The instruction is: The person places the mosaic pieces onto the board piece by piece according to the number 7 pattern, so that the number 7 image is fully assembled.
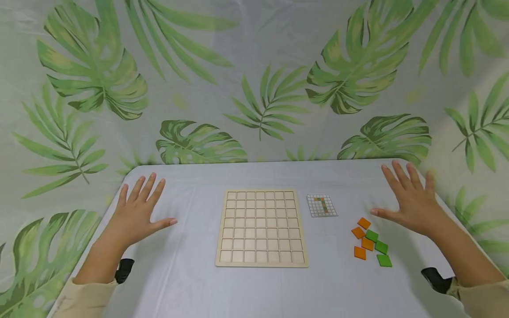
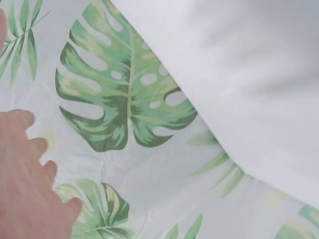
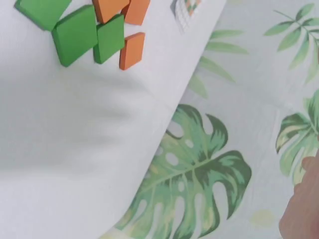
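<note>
My left hand (image 1: pixel 137 214) is held over the left side of the table with its fingers spread, holding nothing. On the right, my right hand (image 1: pixel 415 203) is spread in the same way and holds nothing; it is nearest to a loose group of orange tiles (image 1: pixel 359 253) and green tiles (image 1: pixel 384 260). Between the hands lies a wooden grid board (image 1: pixel 261 218) whose square cells hold no tiles. Beside its upper right corner is a small pattern card (image 1: pixel 322 206), printed with a grid and a few orange and green squares. Green tiles (image 3: pixel 75 35) also show in the right wrist view.
A white cloth covers the table (image 1: pixel 187 287). Behind it and at the sides hangs a pale curtain (image 1: pixel 274 26) printed with green leaves. Dark wrist-worn devices (image 1: pixel 125 270) sit under both forearms, near the beige sleeves (image 1: pixel 85 300).
</note>
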The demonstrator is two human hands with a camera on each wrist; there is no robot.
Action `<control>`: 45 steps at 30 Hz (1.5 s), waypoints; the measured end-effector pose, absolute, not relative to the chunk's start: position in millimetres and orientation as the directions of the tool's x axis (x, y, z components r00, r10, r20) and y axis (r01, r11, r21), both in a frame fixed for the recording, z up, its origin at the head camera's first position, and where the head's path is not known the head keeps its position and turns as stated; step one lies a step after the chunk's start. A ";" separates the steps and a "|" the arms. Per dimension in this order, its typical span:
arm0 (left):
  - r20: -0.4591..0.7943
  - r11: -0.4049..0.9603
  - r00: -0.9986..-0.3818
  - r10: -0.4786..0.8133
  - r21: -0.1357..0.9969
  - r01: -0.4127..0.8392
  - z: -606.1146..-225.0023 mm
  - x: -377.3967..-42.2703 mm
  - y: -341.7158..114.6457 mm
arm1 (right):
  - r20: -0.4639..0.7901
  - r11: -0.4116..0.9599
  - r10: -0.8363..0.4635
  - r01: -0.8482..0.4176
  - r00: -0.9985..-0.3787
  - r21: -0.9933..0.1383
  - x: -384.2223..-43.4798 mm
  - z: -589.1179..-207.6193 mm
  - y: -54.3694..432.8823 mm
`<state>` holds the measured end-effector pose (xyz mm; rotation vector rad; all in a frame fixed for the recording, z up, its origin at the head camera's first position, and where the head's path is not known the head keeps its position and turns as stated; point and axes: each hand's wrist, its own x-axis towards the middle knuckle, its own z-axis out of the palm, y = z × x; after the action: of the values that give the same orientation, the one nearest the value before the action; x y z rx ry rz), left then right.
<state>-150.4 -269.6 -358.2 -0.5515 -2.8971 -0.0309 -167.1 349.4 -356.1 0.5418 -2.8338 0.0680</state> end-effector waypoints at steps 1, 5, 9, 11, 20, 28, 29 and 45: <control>0.209 0.925 -0.903 0.375 -0.015 0.380 -360.2 -150.7 -269.1 | 0.269 0.924 -0.366 -0.383 -0.891 -0.014 -166.4 -357.1 348.8; 0.294 0.895 -0.857 0.424 0.012 0.447 -371.6 -151.9 -264.4 | 0.330 0.886 -0.409 -0.457 -0.851 -0.080 -160.9 -364.0 345.0; 0.371 0.858 -0.811 0.452 0.067 0.509 -386.2 -150.7 -253.6 | 0.364 0.834 -0.446 -0.527 -0.818 -0.162 -150.6 -374.5 338.6; 0.396 0.840 -0.797 0.455 0.105 0.532 -393.8 -148.7 -245.9 | 0.365 0.814 -0.445 -0.540 -0.818 -0.216 -144.1 -380.1 334.6; 0.292 0.777 -0.862 0.414 0.380 0.502 -424.0 -134.2 -208.5 | 0.215 0.762 -0.405 -0.458 -0.889 -0.458 -118.1 -409.3 324.2; 0.111 0.666 -0.892 0.439 0.626 0.406 -435.2 -125.9 -190.1 | 0.151 0.777 -0.390 -0.413 -0.908 -0.474 -105.4 -437.8 324.3; 0.091 0.657 -0.889 0.449 0.641 0.397 -437.0 -126.0 -189.3 | 0.149 0.782 -0.394 -0.416 -0.907 -0.464 -104.2 -440.8 324.4; 0.039 0.616 -0.857 0.514 0.677 0.401 -470.5 -131.4 -187.3 | 0.221 0.768 -0.441 -0.493 -0.870 -0.409 -105.5 -459.5 326.2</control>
<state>-131.4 -187.3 -470.5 -0.8463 -2.9652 -1.1774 -105.5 326.2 -459.5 0.7542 -2.8477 0.7054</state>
